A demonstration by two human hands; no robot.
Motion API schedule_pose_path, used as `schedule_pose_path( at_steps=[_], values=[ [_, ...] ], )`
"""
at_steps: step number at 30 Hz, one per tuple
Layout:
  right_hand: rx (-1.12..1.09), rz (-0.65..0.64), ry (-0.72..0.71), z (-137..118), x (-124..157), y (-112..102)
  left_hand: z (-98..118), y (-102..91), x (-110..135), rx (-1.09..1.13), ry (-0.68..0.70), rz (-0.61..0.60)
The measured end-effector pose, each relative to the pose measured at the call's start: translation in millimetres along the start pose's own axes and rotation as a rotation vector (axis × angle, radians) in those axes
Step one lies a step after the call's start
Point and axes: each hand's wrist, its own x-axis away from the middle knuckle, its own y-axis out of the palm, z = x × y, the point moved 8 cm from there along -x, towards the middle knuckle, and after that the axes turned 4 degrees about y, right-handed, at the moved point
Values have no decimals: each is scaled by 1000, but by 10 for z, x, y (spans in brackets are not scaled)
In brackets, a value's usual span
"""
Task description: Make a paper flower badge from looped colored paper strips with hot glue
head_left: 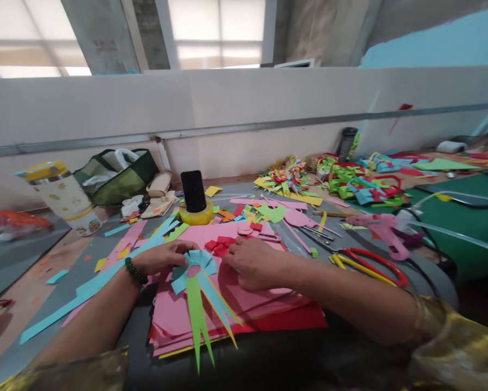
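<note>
My left hand (164, 257) pinches the edge of a light-blue paper rosette (195, 262) with green and blue pointed tails hanging toward me. It lies on a stack of pink and red paper sheets (264, 309). My right hand (252, 262) rests fingers down on the pink sheet just right of the rosette, fingertips at small red paper pieces (220, 245); I cannot make out whether it holds one. A green bead bracelet (135, 271) circles my left wrist.
Red-and-yellow scissors (369, 263) lie right of the stack, a pink glue gun (384, 231) beyond them. A black phone (194, 191) stands in a yellow tape roll (196, 216). Finished paper ornaments (349, 179), a decorated bottle (67, 195), a green bag (117, 176) and long blue strips (101, 277) surround.
</note>
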Motion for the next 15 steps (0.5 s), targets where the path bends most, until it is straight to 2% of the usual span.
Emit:
schedule_pose_path(
  at_steps=[4, 7, 9, 12, 15],
  values=[
    [-10, 17, 36, 26, 21, 2, 38, 51, 18, -37, 15, -21],
    [-57, 62, 136, 156, 28, -46, 23, 48, 18, -75, 17, -8],
    [-105, 116, 242, 354, 38, -119, 12, 53, 13, -93, 10, 2],
    [-196, 201, 424, 801, 65, -188, 46, 106, 4, -123, 15, -5],
    [-281, 216, 586, 1283, 104, -68, 146, 187, 7, -144, 65, -41]
  ],
)
